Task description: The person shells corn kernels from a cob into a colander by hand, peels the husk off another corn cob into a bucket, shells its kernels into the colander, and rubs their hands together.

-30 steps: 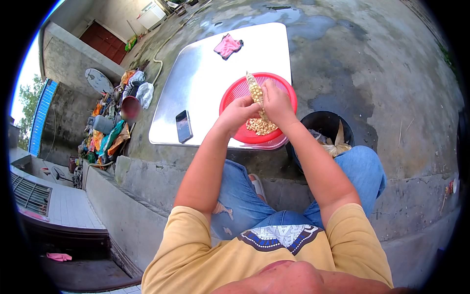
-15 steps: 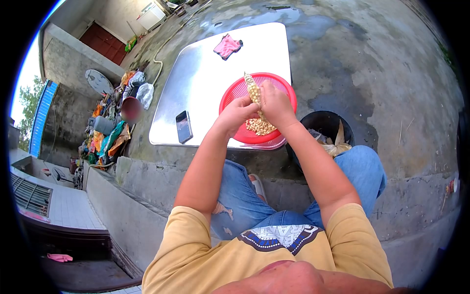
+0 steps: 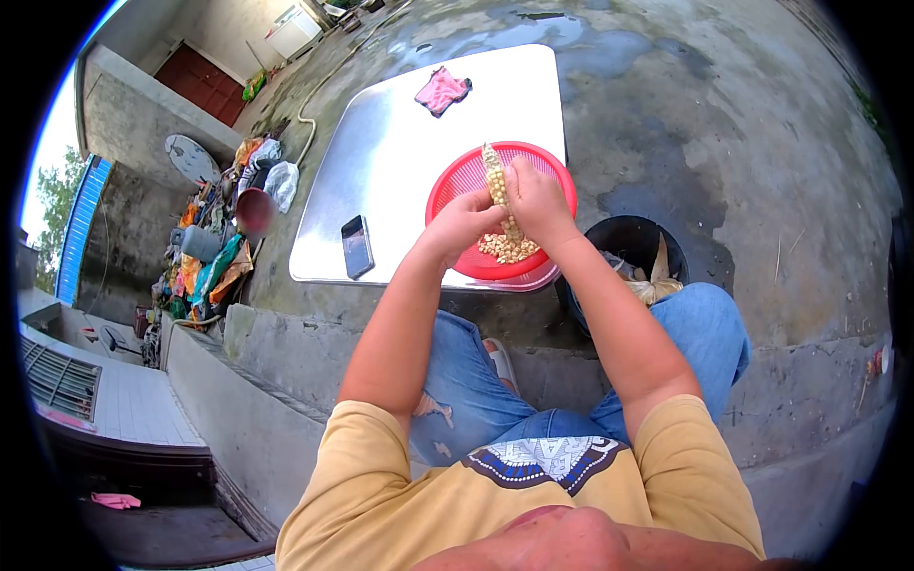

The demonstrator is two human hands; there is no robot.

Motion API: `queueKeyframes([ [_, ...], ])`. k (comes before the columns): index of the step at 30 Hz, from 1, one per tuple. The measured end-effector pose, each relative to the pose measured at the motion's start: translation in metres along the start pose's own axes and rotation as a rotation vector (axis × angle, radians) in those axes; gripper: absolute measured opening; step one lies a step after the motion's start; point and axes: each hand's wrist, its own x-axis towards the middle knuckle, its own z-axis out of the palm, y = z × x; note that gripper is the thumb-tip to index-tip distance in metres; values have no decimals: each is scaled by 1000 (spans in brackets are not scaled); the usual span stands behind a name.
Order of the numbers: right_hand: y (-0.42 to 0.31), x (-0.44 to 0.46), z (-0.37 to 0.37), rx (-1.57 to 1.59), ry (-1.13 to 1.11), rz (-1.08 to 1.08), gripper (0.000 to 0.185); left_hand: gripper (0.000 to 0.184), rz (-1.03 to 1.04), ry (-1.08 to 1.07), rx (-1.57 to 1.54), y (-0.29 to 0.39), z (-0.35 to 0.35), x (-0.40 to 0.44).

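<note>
Between my hands, over a red plastic basket [image 3: 562, 176], a pale ear of corn [image 3: 496, 183] stands tilted, its tip pointing away from me. My left hand [image 3: 466, 224] is closed around its left side, with the fingers partly hidden. On the other side my right hand [image 3: 538, 205] grips the ear, the thumb pressed along the kernels. Loose corn kernels [image 3: 507, 249] lie in the bottom of the basket beneath my hands. Some of the ear's lower end is covered by my fingers.
The basket sits on a shiny metal table [image 3: 381, 152]. A phone [image 3: 357, 247] lies at its near left corner and a pink cloth [image 3: 443, 90] farther back. Right of the table, a black bucket [image 3: 624, 233] holds corn husks [image 3: 657, 281]. Piled clutter [image 3: 214, 247] stands left.
The ear of corn has turned slightly more upright, its tip shifting a little to the right. Both hands keep hold of it in nearly the same place.
</note>
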Motion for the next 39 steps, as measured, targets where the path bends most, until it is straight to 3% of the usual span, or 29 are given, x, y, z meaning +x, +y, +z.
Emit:
queueKeyframes([
  [8,-3,1,-1,128,50,54,34,35,37,33,37,-2,2,1],
  [20,8,1,5,-62,83,11,33,34,52,134,258,-1,11,-2],
  [26,3,2,-2,138,13,34,34,35,46,144,255,1,5,0],
  [35,-2,0,-2,69,-4,0,27,34,40,165,221,8,9,-4],
  [38,-22,-5,-13,-77,50,-178,25,33,87,159,282,0,7,-1],
  [39,-13,-3,-8,-39,47,-123,25,33,75,156,283,0,7,0],
])
